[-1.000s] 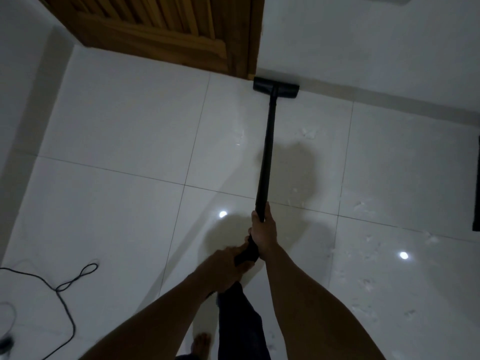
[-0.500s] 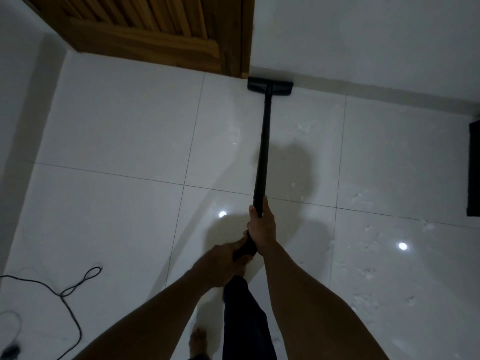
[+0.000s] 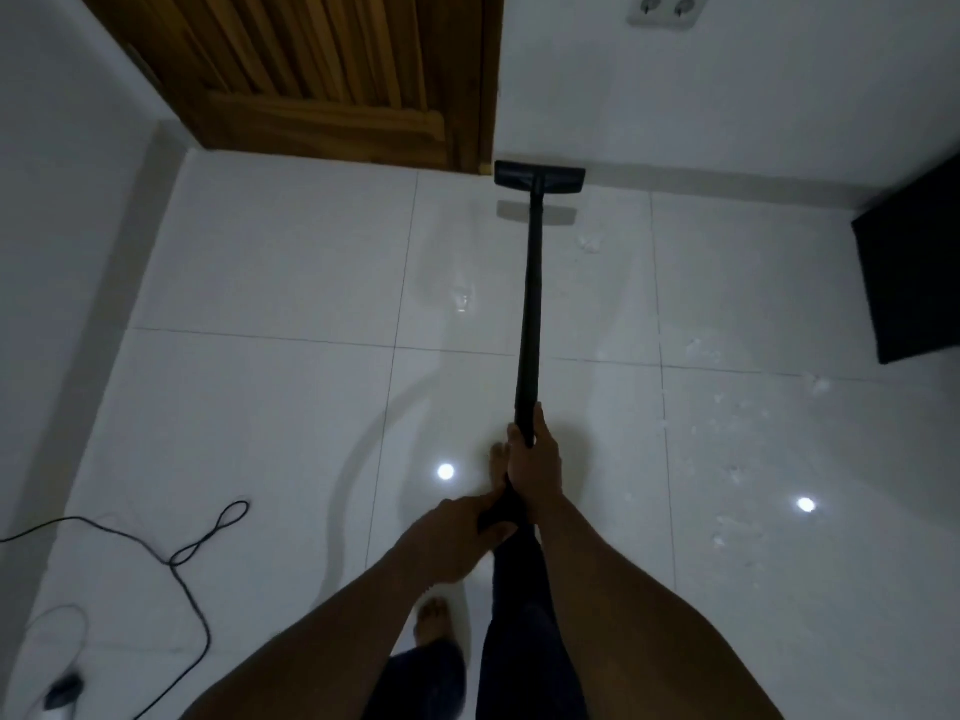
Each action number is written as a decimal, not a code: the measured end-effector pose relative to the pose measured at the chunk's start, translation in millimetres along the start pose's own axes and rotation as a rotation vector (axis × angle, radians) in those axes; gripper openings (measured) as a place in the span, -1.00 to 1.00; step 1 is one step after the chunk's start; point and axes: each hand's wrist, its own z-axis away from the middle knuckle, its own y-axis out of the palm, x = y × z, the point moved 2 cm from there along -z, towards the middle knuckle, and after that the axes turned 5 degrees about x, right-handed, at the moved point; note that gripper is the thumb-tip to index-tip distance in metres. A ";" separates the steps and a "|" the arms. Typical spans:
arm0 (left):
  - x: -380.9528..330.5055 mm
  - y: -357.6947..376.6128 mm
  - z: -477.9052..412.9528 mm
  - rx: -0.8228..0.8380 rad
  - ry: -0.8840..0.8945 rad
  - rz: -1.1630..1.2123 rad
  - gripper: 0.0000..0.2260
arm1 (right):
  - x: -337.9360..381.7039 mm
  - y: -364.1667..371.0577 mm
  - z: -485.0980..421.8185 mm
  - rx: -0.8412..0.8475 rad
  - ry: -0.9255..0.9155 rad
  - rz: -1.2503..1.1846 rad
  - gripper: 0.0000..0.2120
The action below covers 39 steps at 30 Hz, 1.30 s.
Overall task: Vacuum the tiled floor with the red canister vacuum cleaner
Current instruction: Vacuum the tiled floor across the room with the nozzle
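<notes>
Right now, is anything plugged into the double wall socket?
Empty: the wall socket shows two bare outlets, no plug or cord.

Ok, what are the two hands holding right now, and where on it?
Both grip the black vacuum wand: the right hand wraps the shaft's near end, the left hand holds the handle just behind it.

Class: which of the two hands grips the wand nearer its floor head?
The right hand, further along the wand; the left hand grips its rear end.
</notes>
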 end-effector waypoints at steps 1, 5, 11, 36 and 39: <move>4.2 12.1 14.8 -0.003 0.004 -0.004 -0.59 | -11.0 1.6 15.1 -0.007 -0.002 -0.010 -0.42; 20.4 63.0 63.7 0.000 0.016 -0.011 -0.54 | -54.8 3.8 73.7 -0.035 -0.009 0.007 -0.39; 42.5 150.9 123.9 0.007 0.017 -0.111 -0.54 | -129.0 -8.6 156.3 -0.049 -0.003 -0.060 -0.36; 228.2 524.1 377.9 0.117 0.133 -0.133 -0.51 | -463.5 9.0 531.8 -0.119 0.138 -0.148 -0.39; 266.5 554.2 420.6 0.139 0.155 -0.164 -0.52 | -501.6 34.5 585.9 -0.148 0.117 -0.138 -0.41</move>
